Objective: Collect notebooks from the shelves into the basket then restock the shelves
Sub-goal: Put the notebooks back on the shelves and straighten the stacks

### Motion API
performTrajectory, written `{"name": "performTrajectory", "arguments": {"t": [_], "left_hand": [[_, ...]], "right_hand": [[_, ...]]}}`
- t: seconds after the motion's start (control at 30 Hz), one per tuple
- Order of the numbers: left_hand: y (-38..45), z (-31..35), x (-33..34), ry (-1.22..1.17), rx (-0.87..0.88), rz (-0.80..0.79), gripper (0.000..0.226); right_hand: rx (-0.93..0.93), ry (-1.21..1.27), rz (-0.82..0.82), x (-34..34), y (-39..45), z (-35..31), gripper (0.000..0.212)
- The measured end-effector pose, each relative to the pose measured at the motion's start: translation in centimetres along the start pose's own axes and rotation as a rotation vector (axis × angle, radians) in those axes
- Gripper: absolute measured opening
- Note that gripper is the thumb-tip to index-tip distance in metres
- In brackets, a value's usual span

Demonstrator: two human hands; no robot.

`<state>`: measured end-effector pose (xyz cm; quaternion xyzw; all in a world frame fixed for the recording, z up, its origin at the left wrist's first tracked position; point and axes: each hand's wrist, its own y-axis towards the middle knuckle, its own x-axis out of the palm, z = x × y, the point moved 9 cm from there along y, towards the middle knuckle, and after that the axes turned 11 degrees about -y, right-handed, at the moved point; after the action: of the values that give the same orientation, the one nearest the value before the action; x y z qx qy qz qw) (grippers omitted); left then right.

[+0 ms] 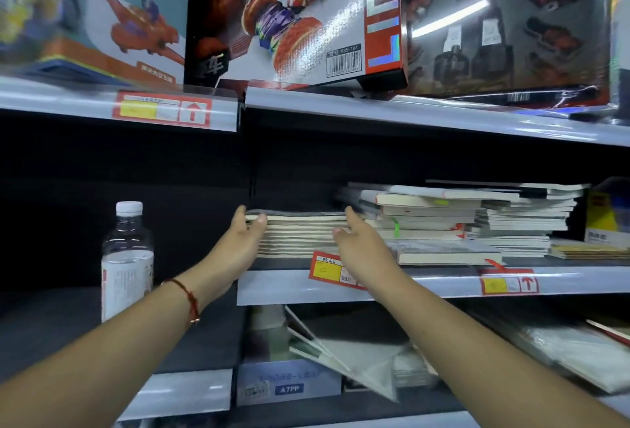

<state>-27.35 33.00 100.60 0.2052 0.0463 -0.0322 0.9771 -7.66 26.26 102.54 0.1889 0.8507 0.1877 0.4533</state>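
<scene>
Both hands bracket a stack of notebooks [300,235] on the middle shelf [443,282]: the left hand [240,240] presses its left end, the right hand [358,240] its right, fingers fairly straight, squeezing rather than clutching. Loose covers could slide out (the taller pile [477,219] beside looks ready to topple).

Both hands [296,243] flanking notebook stack [300,235], middle shelf [443,282], water bottle [126,260] left
</scene>
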Motion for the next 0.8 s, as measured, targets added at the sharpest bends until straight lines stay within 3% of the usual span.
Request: {"name": "performTrajectory", "arguments": {"t": [0.13,0.27,0.4,0.5,0.6,0.7,0.8], "left_hand": [[-0.2,-0.4,-0.4,-0.007,0.010,-0.012,0.066],[-0.2,-0.6,-0.3,0.034,0.034,0.033,0.062],[-0.1,-0.7,-0.5,0.023,0.062,0.043,0.059],[-0.5,-0.3,-0.3,0.019,0.050,0.030,0.062],[-1.2,1.1,-0.5,0.154,0.077,0.078,0.069],[-3.4,5.5,0.9,0.344,0.338,0.173,0.074],[-4.9,8.4,6.8,0.316,0.450,0.023,0.073]], "right_hand": [[-0.215,-0.317,0.004,-1.9,-3.0,-0.5,0.037],[-0.332,-0.322,-0.053,-1.6,-3.5,-0.4,0.025],[-0.416,-0.389,-0.012,-1.3,-3.9,-0.5,0.032],[-0.472,-0.507,-0.081,-0.5,-5.0,-0.5,0.043],[-0.518,-0.578,-0.100,-2.3,-6.1,-0.4,0.052],[-0.497,-0.485,0.086,-7.9,-6.0,0.5,0.049],[-0.436,-0.295,0.472,-15.6,-5.8,3.3,0.039]]}}
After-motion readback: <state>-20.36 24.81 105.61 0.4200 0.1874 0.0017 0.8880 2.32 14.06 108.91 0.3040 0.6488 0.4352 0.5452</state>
